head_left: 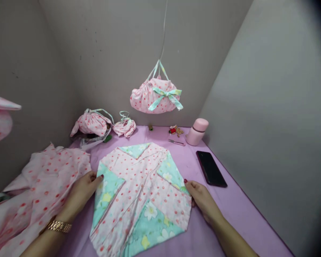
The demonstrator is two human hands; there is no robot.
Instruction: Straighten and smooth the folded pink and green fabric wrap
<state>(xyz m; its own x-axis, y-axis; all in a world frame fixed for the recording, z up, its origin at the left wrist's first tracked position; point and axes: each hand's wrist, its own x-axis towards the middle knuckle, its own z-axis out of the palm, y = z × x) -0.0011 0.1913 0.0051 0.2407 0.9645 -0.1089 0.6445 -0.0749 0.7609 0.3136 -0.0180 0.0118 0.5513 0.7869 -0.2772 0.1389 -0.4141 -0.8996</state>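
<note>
Pressing folded patchwork cloth [141,196] edges: left hand [81,194] fingers flat, together; right hand [202,200] fingertips hidden, state unclear.

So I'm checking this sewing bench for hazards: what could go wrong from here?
The phone lies close to the right hand; a sweep of the folded patchwork cloth might nudge it along the table. The small scissors lie loose behind the cloth and could catch it. The left hand rests beside the fabric pile.
</note>
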